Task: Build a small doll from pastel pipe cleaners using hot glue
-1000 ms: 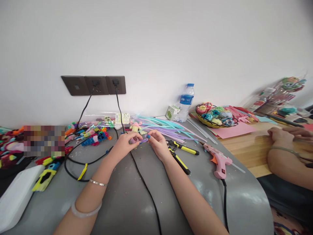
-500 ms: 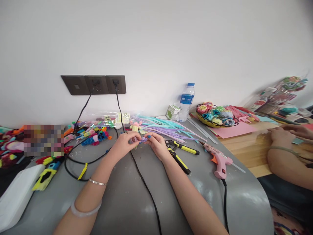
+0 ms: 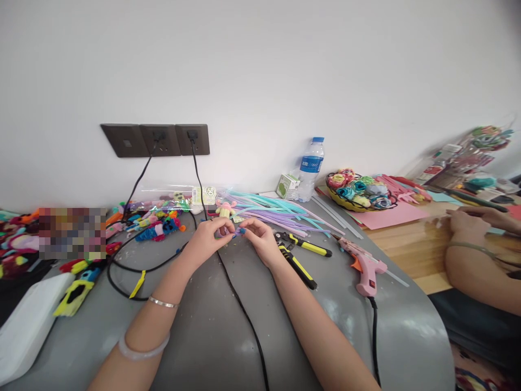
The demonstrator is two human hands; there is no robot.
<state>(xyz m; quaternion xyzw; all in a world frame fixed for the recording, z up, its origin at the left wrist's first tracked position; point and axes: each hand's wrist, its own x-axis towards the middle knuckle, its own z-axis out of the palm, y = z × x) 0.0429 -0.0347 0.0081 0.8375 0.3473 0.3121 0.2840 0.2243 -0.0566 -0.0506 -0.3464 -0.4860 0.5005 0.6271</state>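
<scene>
We're pinching a small fuzzy purple pipe-cleaner piece (image 3: 233,233) between both hands, left hand (image 3: 208,239) and right hand (image 3: 260,239), fingers closed on it just above the grey desk (image 3: 228,336), probably for close control. Beside us, yellow-handled pliers (image 3: 299,255) and a pink glue gun (image 3: 363,266) are lying handy. Farther back, a yellow basket (image 3: 345,205) is holding rolled fabric flowers (image 3: 360,190).

Both forearms are reaching forward and converging at centre. Left hand (image 3: 209,239) is curling inward, fingers bent, thumb and fingertips pinching toward the right. Right hand (image 3: 258,239) is mirroring it, fingers flexed, thumb and index tips pinching. The fingertips of both hands are nearly touching each other. Left wrist is wearing two bangles. Both hands are sitting low, close to the surface.
</scene>
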